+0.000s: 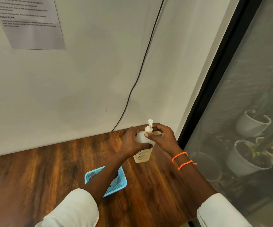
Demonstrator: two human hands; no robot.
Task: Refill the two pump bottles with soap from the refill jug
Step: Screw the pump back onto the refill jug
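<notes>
At back edge of wooden table (34,174), by wall: your L hand (131,141) grips pump bottle (143,153) body; R hand (162,136) pinches pump collar (149,129); blue basket (122,177) nearer you.

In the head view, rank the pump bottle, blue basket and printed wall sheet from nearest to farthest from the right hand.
1. The pump bottle: the right hand pinches its pump collar, at the table's back edge.
2. The blue basket: lower left on the table, under the left forearm.
3. The printed sheet: high on the wall, upper left.
</notes>
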